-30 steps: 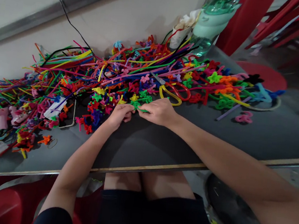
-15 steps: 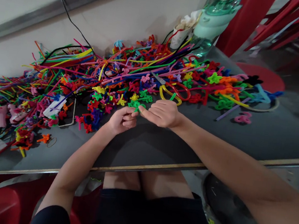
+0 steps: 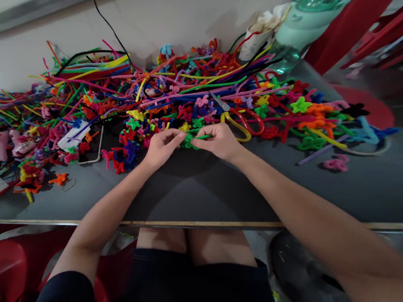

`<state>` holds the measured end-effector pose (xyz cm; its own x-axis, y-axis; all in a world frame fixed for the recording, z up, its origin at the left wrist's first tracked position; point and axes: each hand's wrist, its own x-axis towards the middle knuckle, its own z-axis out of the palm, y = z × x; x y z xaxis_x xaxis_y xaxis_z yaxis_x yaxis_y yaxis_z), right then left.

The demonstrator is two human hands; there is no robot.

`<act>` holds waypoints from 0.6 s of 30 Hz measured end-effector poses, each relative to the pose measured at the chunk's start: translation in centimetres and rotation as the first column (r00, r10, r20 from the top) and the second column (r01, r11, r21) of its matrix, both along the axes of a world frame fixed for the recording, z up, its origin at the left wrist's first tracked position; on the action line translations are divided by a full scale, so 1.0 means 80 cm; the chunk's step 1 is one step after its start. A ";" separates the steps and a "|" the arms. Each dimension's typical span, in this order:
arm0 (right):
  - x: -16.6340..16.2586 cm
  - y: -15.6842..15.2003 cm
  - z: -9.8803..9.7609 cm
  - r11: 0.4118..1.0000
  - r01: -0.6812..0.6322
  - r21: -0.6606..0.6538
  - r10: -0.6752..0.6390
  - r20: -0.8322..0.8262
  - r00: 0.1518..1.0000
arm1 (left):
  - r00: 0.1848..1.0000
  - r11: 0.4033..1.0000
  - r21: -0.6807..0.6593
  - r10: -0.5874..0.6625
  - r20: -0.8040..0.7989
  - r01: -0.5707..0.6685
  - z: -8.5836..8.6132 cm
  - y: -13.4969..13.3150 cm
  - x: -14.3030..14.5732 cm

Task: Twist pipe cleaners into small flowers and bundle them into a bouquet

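Between my two hands is a green pipe-cleaner flower (image 3: 188, 141), held just above the dark table (image 3: 196, 189). My left hand (image 3: 163, 147) pinches its left side with thumb and forefinger. On the other side my right hand (image 3: 221, 141) is closed with fingertips on a green stem end that points right. The fingers hide part of the flower's loops. Right behind my right hand lie scissors (image 3: 241, 126) with one red and one yellow handle. Small finished pipe-cleaner flowers in several colours, among them a yellow one (image 3: 137, 115), lie just beyond my left hand.
A long heap of loose pipe cleaners (image 3: 96, 74) runs along the wall. At the back stand a paper cup (image 3: 251, 47) and a green bottle (image 3: 296, 35). A pink piece (image 3: 336, 162) lies to the right. The table's front edge (image 3: 207, 224) crosses before my lap.
My right hand has turned from knuckles-up to a fingertip pinch, and the green stem now points right instead of sticking up behind the hand. The camera view has shifted slightly.
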<state>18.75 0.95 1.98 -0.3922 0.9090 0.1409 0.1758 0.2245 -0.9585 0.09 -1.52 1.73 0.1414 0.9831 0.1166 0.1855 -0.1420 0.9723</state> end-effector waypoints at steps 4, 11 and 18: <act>0.001 0.005 -0.002 0.996 -0.058 -0.070 0.059 0.010 0.998 | 0.997 0.989 -0.129 -0.058 0.051 0.064 -0.004 0.005 -0.002; -0.001 0.005 -0.002 0.989 -0.089 -0.120 0.091 0.013 0.996 | 0.985 0.968 -0.186 -0.154 0.082 0.167 -0.002 0.005 -0.004; -0.004 0.002 -0.009 0.974 -0.081 -0.210 0.062 -0.096 0.994 | 0.958 0.928 -0.271 -0.203 0.204 0.254 -0.005 0.005 -0.003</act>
<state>18.40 1.14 1.24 -0.4516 0.8921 -0.0160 0.0798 0.0225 -0.9966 -0.15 -1.14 1.36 0.3696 0.9204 -0.1278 0.0110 0.1332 0.9910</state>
